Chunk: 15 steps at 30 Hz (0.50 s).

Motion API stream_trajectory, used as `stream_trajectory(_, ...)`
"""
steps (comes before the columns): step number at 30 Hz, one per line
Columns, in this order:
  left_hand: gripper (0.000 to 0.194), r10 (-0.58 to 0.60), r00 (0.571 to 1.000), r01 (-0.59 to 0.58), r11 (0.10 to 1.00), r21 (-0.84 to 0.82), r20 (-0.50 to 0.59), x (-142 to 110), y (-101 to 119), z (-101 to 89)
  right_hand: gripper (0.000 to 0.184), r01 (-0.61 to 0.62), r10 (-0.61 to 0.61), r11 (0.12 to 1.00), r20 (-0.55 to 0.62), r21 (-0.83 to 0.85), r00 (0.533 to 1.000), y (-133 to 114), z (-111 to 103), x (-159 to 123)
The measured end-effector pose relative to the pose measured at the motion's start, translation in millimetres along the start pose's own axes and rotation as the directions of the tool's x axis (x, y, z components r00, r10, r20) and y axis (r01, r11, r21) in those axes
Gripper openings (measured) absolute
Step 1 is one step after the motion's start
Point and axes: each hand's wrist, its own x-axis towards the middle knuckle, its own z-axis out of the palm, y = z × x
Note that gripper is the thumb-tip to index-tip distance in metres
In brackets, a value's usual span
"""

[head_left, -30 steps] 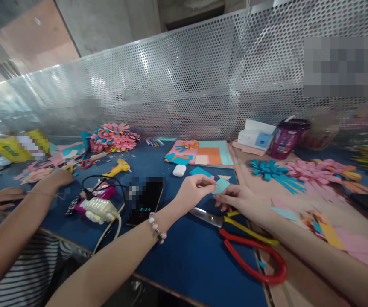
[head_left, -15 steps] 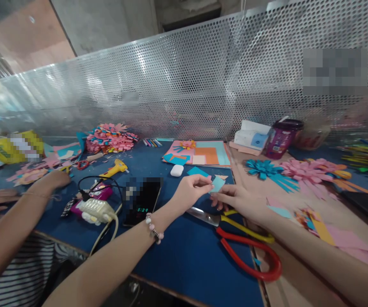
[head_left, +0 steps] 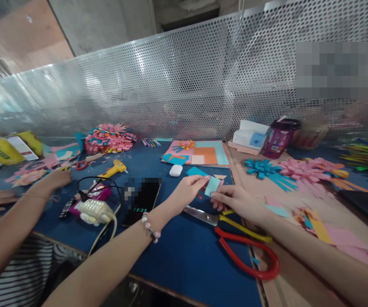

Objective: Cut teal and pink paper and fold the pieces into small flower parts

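A small, four-sided piece of pale turquoise paper (head_left: 212,186) was pinched by the left hand (head_left: 189,190) at its upper corner and by the right hand (head_left: 238,202) below. It was held tilted above the tabletop (head_left: 184,264), near the scissors (head_left: 214,219).

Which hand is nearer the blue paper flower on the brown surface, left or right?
Right. The right hand is left of the blue paper flower, closer to the camera; the left hand is farther left, at the light-blue paper's other side.
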Motion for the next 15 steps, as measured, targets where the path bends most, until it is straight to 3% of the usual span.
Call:
stream_trajectory(5, 0.032, -0.004, 1.000, 0.004, 1.000, 0.027, 0.015, 0.6, -1.1, -1.1, 0.034, 0.010, -0.010, 1.000, 0.021, 0.020, 1.000, -2.1, -0.6, 0.1)
stream_trajectory(10, 0.030, -0.081, 0.994, 0.087, 0.993, -0.083, 0.074, -0.9, 1.1, -3.9, 0.035, 0.011, -0.012, 1.000, 0.066, 0.015, 0.998, -4.1, -1.3, -0.9)
stream_trajectory(15, 0.033, -0.085, 0.993, 0.094, 0.989, -0.111, 0.081, -1.9, 2.4, -4.6, 0.036, 0.023, -0.022, 1.000, 0.092, -0.011, 0.996, -4.6, -2.0, -1.0)
